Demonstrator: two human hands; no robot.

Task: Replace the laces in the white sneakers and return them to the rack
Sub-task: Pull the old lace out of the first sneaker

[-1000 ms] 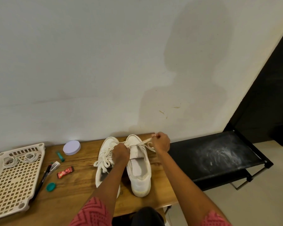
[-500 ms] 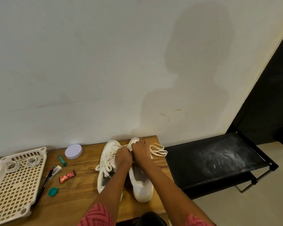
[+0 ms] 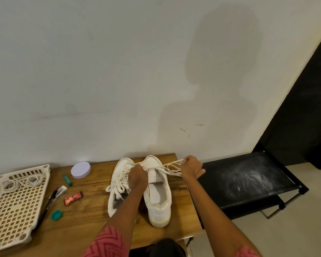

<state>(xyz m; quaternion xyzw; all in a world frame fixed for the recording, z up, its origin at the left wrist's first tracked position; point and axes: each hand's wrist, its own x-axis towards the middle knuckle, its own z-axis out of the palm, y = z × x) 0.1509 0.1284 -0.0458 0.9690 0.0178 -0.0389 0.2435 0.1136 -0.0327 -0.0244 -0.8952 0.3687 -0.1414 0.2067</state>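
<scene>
White sneakers, pair, toes to the wall on wooden surface (image 3: 93, 216): right hand (image 3: 191, 168), half a second ago bunched against left hand (image 3: 137, 176), now drawn out rightward gripping lace (image 3: 171, 164) taut from right sneaker (image 3: 158, 193); left hand pinches lace at the eyelets; lacing apparently being tightened, rack (image 3: 248, 180) unfilled.

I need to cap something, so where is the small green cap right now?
In the head view the green cap lies on the wooden table, left of the sneakers, between the white tray and the red wrapper.
</scene>
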